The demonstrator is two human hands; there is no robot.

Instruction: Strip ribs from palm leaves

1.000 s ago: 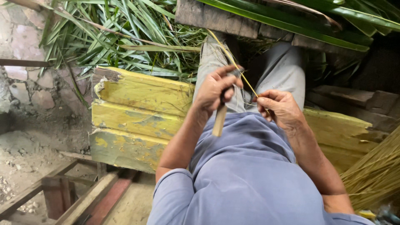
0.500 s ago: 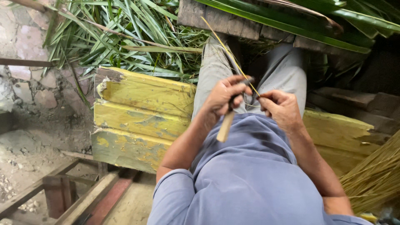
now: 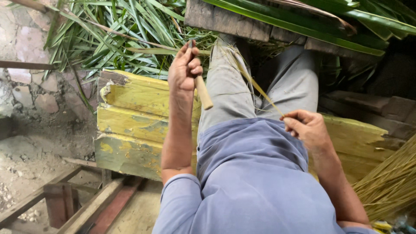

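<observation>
Head view: a wooden-handled knife [image 3: 202,91] is held in the left hand [image 3: 184,69], fingers closed around it, raised over the yellow plank bench [image 3: 130,117]. A thin leaf rib [image 3: 253,82] is pinched between thumb and fingers of the right hand [image 3: 305,128] and is stretched across the lap toward the heaped green palm leaves [image 3: 108,39]. A bundle of stripped ribs [image 3: 390,186] is seen at the right. The rib could be snapped if pulled too taut, and the thigh could be nicked by the blade.
</observation>
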